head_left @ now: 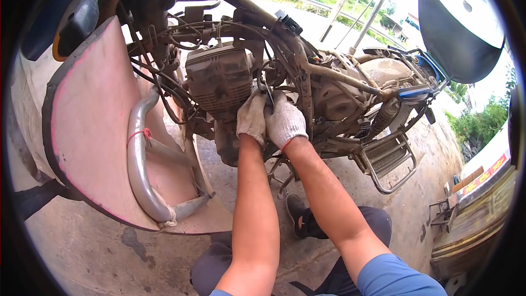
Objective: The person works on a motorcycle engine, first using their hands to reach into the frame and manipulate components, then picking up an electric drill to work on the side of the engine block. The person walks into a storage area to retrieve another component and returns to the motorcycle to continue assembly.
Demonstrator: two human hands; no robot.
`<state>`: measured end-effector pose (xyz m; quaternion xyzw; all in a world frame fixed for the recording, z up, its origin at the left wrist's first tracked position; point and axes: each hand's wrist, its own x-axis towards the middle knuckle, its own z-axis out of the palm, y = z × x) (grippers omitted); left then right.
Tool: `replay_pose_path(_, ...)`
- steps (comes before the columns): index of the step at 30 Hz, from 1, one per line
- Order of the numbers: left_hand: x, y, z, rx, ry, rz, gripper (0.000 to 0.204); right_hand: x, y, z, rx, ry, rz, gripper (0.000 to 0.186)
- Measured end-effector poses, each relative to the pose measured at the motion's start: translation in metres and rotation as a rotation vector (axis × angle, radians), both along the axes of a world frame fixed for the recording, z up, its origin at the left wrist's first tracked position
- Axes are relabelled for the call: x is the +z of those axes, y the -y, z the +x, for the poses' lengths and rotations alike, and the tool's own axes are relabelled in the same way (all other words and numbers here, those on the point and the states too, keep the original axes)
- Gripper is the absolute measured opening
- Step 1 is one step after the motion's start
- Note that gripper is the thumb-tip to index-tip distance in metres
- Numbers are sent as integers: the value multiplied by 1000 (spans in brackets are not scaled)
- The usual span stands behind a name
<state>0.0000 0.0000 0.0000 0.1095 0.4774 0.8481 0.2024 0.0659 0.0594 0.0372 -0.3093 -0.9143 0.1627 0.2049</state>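
Observation:
Both my hands wear pale work gloves and meet behind the cylinder of a dusty motorcycle engine [222, 74]. My left hand [252, 116] is closed, its fingertips pressed in beside the finned block; what they pinch is hidden. Against it, my right hand [286, 119] is closed round a slim metal tool [269, 95] that shows between the gloves. The tool points up toward cables and a small part behind the engine; its exact kind cannot be made out. The brown frame tube [303, 77] rises just right of my right hand.
A pink leg shield [98, 126] and a bent metal crash bar [139, 159] stand at left. Cables [241, 24] run above the engine. To the right are a metal footrest [386, 164], a shock absorber [386, 112] and a worn box [476, 214] on the concrete.

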Motion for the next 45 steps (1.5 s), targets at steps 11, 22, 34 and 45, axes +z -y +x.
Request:
replay_pose_path(11,-5,-8,-18,-184,-63,-83,51,-27,-35,-1,267,-259,-113,40)
replay_pose_path(22,-2,-9,-18,-27,-405,-431,54,-30,-16,-9,85,88,211,45)
replay_pose_path(34,2,7,-31,-157,-359,-394,63,-18,3,-31,-8,136,181,31)
replay_pose_path(45,-9,-27,-9,-41,-306,-155,62,36,-42,-14,194,57,334,20)
